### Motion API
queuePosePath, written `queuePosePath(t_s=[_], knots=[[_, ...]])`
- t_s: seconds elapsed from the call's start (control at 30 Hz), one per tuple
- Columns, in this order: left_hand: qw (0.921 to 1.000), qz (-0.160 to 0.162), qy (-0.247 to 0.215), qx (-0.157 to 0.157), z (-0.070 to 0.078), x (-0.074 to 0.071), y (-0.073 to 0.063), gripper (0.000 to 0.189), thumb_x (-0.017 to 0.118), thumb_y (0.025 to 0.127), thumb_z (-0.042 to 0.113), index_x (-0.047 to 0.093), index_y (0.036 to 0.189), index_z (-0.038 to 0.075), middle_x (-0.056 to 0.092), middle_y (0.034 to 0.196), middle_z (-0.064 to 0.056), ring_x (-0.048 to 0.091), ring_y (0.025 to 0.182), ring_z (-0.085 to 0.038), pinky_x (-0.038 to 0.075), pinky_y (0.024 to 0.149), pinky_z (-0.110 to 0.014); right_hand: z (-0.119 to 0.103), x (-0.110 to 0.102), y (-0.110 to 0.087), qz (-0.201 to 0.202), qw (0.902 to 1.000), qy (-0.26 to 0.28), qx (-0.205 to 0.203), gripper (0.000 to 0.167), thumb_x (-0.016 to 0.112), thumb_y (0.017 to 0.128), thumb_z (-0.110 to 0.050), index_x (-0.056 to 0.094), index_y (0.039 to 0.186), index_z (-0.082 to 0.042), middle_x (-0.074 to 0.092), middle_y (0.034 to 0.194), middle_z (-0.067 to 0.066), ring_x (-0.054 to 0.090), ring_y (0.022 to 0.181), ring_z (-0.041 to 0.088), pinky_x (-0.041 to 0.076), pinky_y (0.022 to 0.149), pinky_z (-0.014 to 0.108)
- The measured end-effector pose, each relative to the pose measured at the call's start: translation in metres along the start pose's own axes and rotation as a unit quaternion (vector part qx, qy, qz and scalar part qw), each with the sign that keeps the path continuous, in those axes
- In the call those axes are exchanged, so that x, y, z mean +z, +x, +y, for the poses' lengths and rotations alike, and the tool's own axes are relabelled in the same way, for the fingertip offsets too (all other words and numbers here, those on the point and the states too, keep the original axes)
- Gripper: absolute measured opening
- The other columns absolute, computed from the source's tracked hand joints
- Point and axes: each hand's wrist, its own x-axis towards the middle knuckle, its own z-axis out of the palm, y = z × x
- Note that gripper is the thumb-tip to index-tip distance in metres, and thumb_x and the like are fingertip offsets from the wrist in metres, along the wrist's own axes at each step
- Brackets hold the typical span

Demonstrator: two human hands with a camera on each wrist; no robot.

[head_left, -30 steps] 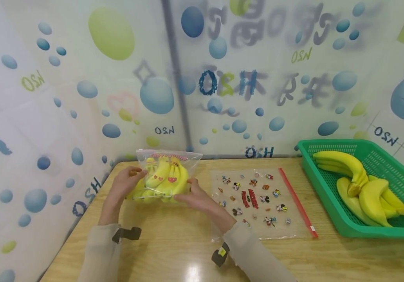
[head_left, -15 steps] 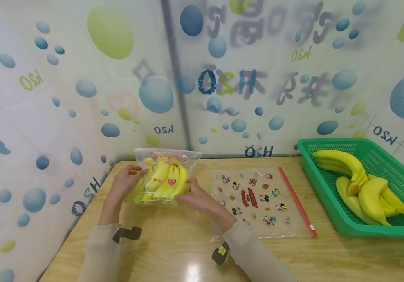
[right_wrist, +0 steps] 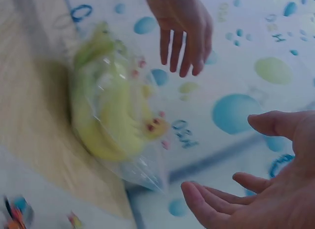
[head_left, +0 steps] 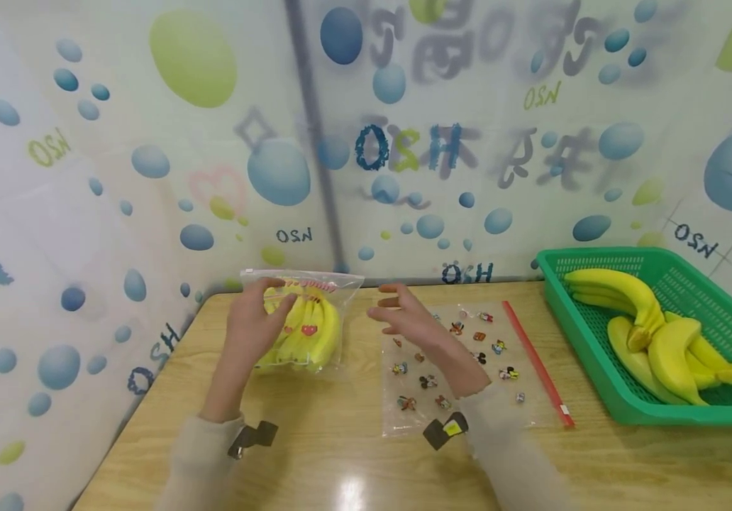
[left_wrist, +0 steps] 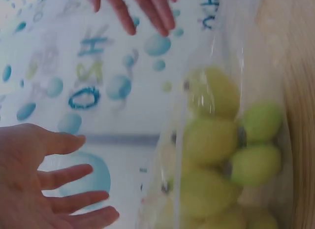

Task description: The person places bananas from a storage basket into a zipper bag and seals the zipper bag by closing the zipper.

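Note:
A clear zip bag (head_left: 324, 337) with pink print stands on the table, packed with yellow bananas (head_left: 302, 348). My left hand (head_left: 252, 323) is raised in front of the bag's left side and covers part of it in the head view. In the left wrist view the left hand's fingers (left_wrist: 74, 177) are spread and hold nothing. My right hand (head_left: 417, 323) hovers to the right of the bag, over a second bag. Its fingers (right_wrist: 211, 204) are loosely bent, apart from the filled bag (right_wrist: 110, 111) in the right wrist view.
A flat clear zip bag (head_left: 468, 369) with cartoon prints and a red slider strip (head_left: 535, 362) lies to the right. Beyond it a green basket (head_left: 621, 387) holds several bananas (head_left: 672, 355). A patterned wall sheet (head_left: 404, 234) rises behind the wooden table (head_left: 315, 440).
Both hands have let go of the filled bag. The left rose and moved right in front of it; the right moved up and away to the right. The bag stays in place.

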Motion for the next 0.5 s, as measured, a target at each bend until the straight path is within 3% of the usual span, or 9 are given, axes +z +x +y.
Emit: queuePosePath(t_s=[0.13,0.23,0.4,0.5], knots=[[0.9969,0.021,-0.045,0.061,0.020,0.015,-0.005,0.038,0.069,0.099,0.021,0.061,0.130,0.000,0.066,0.133,-0.020,0.061,0.126,-0.041,0.054,0.102,-0.053,-0.006,-0.040,-0.017,0.017,0.9994,-0.009,-0.028,0.061,0.055,0.107,-0.023,0.026,0.158,-0.005,0.037,0.157,0.028,0.045,0.142,0.044,0.046,0.112,0.055],[0.9925,0.020,-0.078,0.092,0.033,0.028,-0.008,0.036,0.071,0.098,0.018,0.062,0.128,0.000,0.066,0.129,-0.018,0.062,0.123,-0.039,0.057,0.099,-0.051,-0.006,-0.070,-0.030,0.050,0.9975,-0.024,-0.044,0.061,0.055,0.107,-0.023,0.027,0.158,-0.003,0.040,0.155,0.029,0.046,0.142,0.045,0.047,0.112,0.055],[0.9863,-0.028,-0.112,0.118,0.056,0.052,-0.008,0.034,0.070,0.100,0.023,0.063,0.127,0.005,0.066,0.131,-0.012,0.065,0.122,-0.033,0.059,0.094,-0.048,-0.004,-0.115,-0.054,0.103,0.9927,-0.038,-0.051,0.065,0.055,0.108,-0.025,0.023,0.158,0.001,0.040,0.154,0.032,0.046,0.140,0.047,0.045,0.112,0.058],[0.9816,-0.066,-0.127,0.125,0.072,0.072,-0.009,0.032,0.069,0.101,0.025,0.063,0.128,0.008,0.066,0.132,-0.010,0.066,0.120,-0.031,0.060,0.091,-0.044,-0.003,-0.139,-0.069,0.122,0.9897,-0.063,-0.040,0.069,0.052,0.109,-0.031,0.018,0.160,-0.001,0.038,0.157,0.032,0.047,0.139,0.044,0.049,0.110,0.050]])
